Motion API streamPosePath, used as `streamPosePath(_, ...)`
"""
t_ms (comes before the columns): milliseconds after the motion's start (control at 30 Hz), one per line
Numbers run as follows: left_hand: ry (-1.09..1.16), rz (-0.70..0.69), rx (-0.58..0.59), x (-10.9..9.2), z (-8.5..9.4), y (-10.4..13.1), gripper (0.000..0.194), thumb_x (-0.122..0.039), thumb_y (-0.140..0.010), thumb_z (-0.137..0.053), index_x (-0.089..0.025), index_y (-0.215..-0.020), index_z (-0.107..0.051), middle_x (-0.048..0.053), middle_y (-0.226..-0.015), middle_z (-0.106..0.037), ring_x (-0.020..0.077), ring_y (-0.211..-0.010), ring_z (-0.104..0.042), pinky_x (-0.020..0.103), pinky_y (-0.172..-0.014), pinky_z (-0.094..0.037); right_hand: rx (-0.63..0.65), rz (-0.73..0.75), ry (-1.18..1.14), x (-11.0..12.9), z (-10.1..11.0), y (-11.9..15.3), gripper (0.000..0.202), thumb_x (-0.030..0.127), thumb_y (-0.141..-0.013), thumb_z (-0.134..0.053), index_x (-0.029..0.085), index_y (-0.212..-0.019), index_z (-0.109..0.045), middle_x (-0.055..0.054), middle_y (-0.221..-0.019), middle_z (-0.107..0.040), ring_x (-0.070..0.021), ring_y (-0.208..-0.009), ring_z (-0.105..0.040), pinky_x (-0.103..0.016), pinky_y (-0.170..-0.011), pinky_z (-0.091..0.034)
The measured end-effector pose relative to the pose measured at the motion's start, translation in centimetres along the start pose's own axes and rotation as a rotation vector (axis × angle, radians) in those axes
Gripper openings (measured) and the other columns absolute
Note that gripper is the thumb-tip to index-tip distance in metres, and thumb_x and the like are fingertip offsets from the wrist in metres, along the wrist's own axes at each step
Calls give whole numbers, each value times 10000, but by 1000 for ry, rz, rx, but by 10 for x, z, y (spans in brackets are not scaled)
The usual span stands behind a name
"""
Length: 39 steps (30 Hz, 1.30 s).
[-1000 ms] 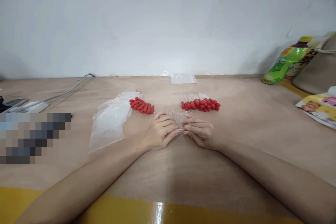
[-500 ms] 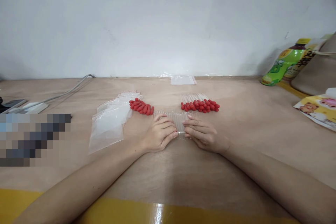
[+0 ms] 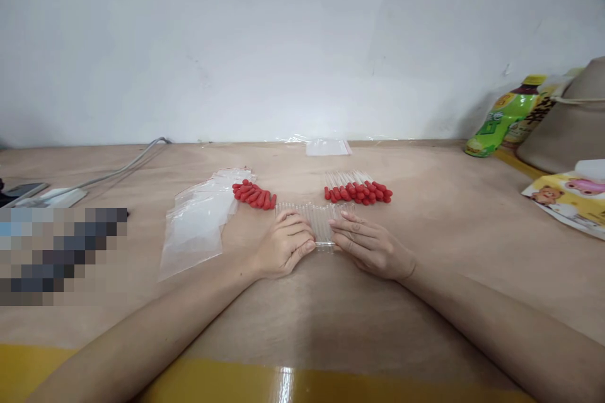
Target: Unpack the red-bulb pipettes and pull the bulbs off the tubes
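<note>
A row of clear glass tubes [image 3: 322, 221] lies side by side on the brown-covered table between my hands. One more glass tube [image 3: 324, 244] lies crosswise along their near ends, its two ends reaching my fingers. My left hand [image 3: 286, 244] is closed, thumb and fingers pressed together at the left end of the crosswise tube, over the row's left part. At its right end is my right hand [image 3: 373, 245], fingers bent together over the row's right part; its thumb is mostly hidden. Red rubber bulbs [image 3: 255, 194] lie beyond my left hand, and red-bulbed droppers [image 3: 359, 192] beyond my right.
Clear plastic bags [image 3: 198, 220] are fanned out at the left, and another small bag [image 3: 328, 148] lies near the wall. A grey cable [image 3: 127, 167] runs at the far left. A green drink bottle [image 3: 505, 116], a beige bag [image 3: 567, 126] and a yellow printed packet [image 3: 567, 198] are at the right.
The camera view has shifted slightly. My hands stay over the tubes in nearly the same pose, with the crosswise tube still between them.
</note>
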<state>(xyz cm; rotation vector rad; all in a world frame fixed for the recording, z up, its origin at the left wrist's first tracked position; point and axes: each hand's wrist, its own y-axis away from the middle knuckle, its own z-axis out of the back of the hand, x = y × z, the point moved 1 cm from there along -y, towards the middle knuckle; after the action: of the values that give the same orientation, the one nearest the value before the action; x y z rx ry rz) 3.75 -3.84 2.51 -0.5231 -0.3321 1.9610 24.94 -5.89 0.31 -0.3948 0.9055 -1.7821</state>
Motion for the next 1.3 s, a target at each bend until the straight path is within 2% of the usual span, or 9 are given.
streamPosePath(167, 11, 4, -33, 5, 2, 8, 245, -214, -896, -322, -180, -779, -535, 42, -809, -614, 176, -867, -525, 366, -859, -357, -38, -67, 33, -5, 6, 8, 256, 109, -833, -486, 161, -1072, -565, -84, -997, -650, -202, -1082, -538, -435, -938, -468)
streamPosePath(267, -47, 99, -147, 11, 9, 12, 247, -197, -900, -316, -171, -773, -527, 51, -826, -598, 171, -834, -514, 344, -793, -394, -157, -266, 120, -13, 11, 13, 231, 134, -807, -533, 189, -1022, -596, -54, -850, -660, -192, -892, -595, -391, -803, -498)
streamPosePath(367, -145, 247, -299, 25, 22, 12, 200, -231, -893, -370, -173, -855, -558, 52, -841, -562, 161, -800, -510, 310, -730, -427, -186, -483, 257, -19, 12, 15, 188, 191, -790, -562, 204, -964, -632, -12, -655, -609, -149, -657, -550, -330, -683, -438)
streamPosePath(500, -253, 429, -447, 57, 51, 5, 231, -232, -862, -405, -147, -960, -596, 76, -859, -520, 190, -871, -505, 325, -751, -451, -140, -675, 291, -20, 10, 15, 185, 210, -788, -514, 186, -933, -626, -9, -641, -592, -150, -640, -532, -303, -664, -367)
streamPosePath(700, -366, 723, -206, 101, 78, -7, 258, -270, -757, -520, -167, -988, -570, 43, -784, -579, 178, -686, -552, 318, -675, -449, -111, -762, 313, -16, 6, 12, 113, 183, -767, -484, 184, -770, -597, 5, -595, -579, -143, -608, -533, -289, -656, -317)
streamPosePath(800, -461, 800, -90, 108, 75, -11, 245, -322, -743, -528, -172, -937, -539, 48, -811, -627, 204, -725, -579, 306, -652, -435, -87, -729, 343, -16, 4, 11, 121, 183, -768, -492, 178, -755, -612, -4, -610, -591, -141, -621, -536, -281, -662, -321)
streamPosePath(967, -643, 791, 37, 108, 67, -8, 202, -364, -740, -497, -185, -821, -546, 57, -805, -651, 249, -784, -598, 317, -646, -413, -52, -704, 361, -18, 0, 11, 146, 176, -767, -494, 172, -758, -639, -12, -635, -606, -142, -651, -540, -284, -708, -340)
streamPosePath(1133, -565, 775, 8, 107, 66, -7, 318, -497, -754, -466, -194, -699, -546, 36, -761, -652, 222, -739, -603, 297, -622, -398, 46, -749, 242, -18, -1, 12, 163, 278, -768, -535, 180, -820, -652, -24, -665, -607, -159, -680, -525, -304, -728, -365)
streamPosePath(1300, -536, 686, -95, 96, 65, -15, 305, -459, -765, -476, -183, -656, -549, 38, -720, -633, 215, -735, -584, 303, -652, -391, 93, -739, 137, -17, 2, 10, 305, 444, -748, -569, 171, -859, -647, -47, -744, -613, -184, -754, -528, -339, -766, -376)
